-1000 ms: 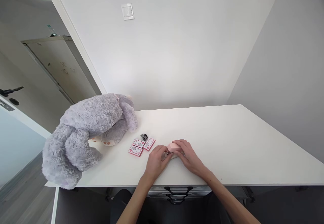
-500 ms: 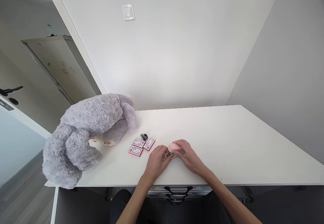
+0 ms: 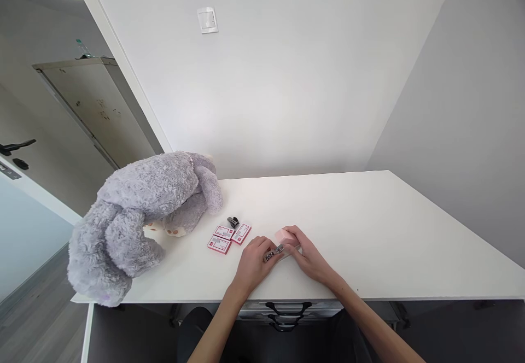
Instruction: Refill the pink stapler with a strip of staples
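Note:
A small stapler with a pink top is between my hands just above the white table, near its front edge. Its pink top is tilted up, and a shiny metal strip shows below it. My left hand is closed around the left end of the stapler. With fingers and thumb, my right hand grips the pink top and the right end. My fingers hide parts of the stapler's base. Left of my hands lie red-and-white small boxes, with a black staple remover behind them.
A large grey plush toy lies across the left of the white table. Black drawer handles sit below the table's front edge. A wall with a light switch rises behind, and a grey wall stands at the right.
The pink top has shifted slightly right and tilted with my right hand. More of the metal strip is now exposed between my hands. The boxes and plush toy have stayed put.

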The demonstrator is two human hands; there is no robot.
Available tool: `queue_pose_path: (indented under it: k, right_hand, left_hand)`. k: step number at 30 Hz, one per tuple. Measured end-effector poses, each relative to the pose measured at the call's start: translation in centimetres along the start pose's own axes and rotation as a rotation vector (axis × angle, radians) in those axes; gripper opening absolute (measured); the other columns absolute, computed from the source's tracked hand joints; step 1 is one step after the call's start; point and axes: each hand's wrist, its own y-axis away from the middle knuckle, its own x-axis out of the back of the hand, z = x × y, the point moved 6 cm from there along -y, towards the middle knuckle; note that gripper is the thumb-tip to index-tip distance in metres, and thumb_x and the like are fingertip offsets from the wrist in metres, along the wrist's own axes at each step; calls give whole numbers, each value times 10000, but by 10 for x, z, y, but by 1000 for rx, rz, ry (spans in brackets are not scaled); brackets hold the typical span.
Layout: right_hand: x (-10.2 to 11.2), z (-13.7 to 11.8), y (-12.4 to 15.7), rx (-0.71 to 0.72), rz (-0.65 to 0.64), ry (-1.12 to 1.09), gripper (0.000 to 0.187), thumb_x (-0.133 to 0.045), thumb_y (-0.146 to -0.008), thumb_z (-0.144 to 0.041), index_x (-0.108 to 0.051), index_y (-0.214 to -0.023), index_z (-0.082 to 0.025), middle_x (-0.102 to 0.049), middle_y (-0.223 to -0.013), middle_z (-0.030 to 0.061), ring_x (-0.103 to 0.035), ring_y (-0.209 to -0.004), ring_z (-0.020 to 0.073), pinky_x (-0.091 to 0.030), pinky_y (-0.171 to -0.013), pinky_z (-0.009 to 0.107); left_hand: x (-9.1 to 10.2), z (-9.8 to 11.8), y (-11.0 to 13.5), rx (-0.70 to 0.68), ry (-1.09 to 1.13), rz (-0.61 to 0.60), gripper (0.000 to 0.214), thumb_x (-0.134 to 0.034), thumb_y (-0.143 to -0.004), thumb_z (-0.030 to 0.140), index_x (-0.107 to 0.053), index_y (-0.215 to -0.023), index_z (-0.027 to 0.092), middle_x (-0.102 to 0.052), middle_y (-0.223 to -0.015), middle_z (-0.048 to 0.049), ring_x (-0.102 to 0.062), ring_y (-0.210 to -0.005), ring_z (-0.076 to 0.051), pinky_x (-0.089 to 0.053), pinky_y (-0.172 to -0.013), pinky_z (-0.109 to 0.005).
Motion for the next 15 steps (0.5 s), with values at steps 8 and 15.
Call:
queue_pose_path:
  k: [8,15]
  right_hand:
    - [-2,15,3,-50,49,-25,348,-367,-1087,-416,-422,-1384,-241,-630,-1277,121,-641,-1153,242,-546,-992,457]
    - [0,15,1,-45,127,-96,322,-324,-1099,-453,-426,-1321,-242,-625,-1242,125,-641,-1130,234,-558,-953,458]
  left_hand:
    - [0,0,1,1,22,-3,165,-687,-950,400,-648,-983,243,-698,-932,-18,-655,-874,-204,-504,-738,-331]
    - [1,5,1,-7,20,-44,281,-775,-872,428,-640,-1042,249,-706,-994,-23,-653,-886,-219,-514,-784,-357]
